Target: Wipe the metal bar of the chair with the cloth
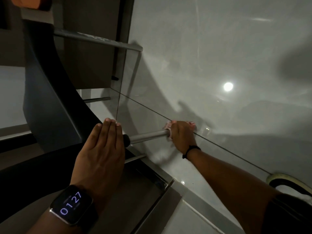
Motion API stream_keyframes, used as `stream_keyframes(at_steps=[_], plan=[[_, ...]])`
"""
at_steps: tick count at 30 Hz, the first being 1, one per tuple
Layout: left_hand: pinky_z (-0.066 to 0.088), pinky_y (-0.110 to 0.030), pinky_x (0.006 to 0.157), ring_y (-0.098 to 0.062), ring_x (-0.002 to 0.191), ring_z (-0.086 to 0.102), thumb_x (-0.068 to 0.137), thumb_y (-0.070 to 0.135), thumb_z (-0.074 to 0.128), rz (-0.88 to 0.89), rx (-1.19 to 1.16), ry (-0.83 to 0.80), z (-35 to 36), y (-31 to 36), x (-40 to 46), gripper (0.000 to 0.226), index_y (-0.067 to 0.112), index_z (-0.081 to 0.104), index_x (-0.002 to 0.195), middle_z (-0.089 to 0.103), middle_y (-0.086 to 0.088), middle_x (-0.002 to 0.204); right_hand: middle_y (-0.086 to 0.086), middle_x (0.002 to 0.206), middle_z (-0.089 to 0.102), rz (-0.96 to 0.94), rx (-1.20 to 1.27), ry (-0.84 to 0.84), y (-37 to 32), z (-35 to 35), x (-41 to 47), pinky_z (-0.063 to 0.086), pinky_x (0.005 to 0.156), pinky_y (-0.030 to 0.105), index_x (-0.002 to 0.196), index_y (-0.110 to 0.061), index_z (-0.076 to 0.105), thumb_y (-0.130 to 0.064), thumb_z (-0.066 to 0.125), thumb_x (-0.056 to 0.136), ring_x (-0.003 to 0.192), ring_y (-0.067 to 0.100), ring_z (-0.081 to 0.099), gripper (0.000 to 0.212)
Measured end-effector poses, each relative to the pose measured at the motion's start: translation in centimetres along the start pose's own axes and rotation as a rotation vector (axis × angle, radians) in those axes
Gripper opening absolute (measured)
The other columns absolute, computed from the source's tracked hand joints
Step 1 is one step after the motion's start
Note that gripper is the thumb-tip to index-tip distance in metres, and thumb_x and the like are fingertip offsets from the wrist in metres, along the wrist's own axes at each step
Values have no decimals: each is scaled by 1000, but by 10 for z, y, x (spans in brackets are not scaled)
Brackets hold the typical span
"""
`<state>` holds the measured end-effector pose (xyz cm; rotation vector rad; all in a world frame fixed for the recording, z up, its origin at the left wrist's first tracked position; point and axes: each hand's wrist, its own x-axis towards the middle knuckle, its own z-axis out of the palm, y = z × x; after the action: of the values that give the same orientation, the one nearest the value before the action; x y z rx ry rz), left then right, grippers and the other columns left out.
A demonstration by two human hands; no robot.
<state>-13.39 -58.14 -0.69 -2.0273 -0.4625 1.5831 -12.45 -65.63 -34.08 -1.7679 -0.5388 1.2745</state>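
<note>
A dark chair (55, 105) lies tipped over on the pale tiled floor. Its near metal bar (146, 136) sticks out to the right from a black joint. My right hand (181, 135) is closed around the far end of this bar, with a pinkish white cloth (168, 126) wrapped under the fingers. My left hand (103, 149) rests flat on the chair's dark seat edge, fingers straight and together, a smartwatch on the wrist. A second metal bar (99, 40) runs across the upper left.
The glossy floor tiles (219, 56) reflect a round light (228, 86) at the right. A step or metal-edged sill (162, 188) runs diagonally under my left arm. A pale curved rim (285, 177) shows at the lower right edge.
</note>
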Motion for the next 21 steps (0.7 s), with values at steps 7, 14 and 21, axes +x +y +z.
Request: stream_keyframes(at_steps=[7, 14, 21], plan=[[-18, -54, 125, -46, 152, -30, 78, 24, -25, 77, -4, -98, -11, -3, -7, 77, -10, -36, 146, -35, -33, 161, -1, 84, 82, -12, -95, 59, -41, -1, -35, 46, 104, 45, 87, -20, 78, -45, 20, 108, 83, 23, 74, 67], [49, -78, 89, -65, 116, 59, 79, 16, 28, 102, -267, 165, -2, 8, -15, 67, -26, 61, 120, 59, -48, 127, -6, 95, 72, -319, 117, 293, -124, 50, -83, 38, 99, 38, 103, -31, 62, -45, 22, 119, 95, 16, 60, 46], [38, -72, 112, -60, 136, 48, 92, 29, 34, 57, -294, 197, 20, 13, 0, 70, -20, 48, 140, 49, -43, 145, 4, 76, 73, -332, 1, 387, -39, 38, -31, 48, 84, 45, 90, -21, 70, -37, 26, 113, 76, 27, 64, 53]])
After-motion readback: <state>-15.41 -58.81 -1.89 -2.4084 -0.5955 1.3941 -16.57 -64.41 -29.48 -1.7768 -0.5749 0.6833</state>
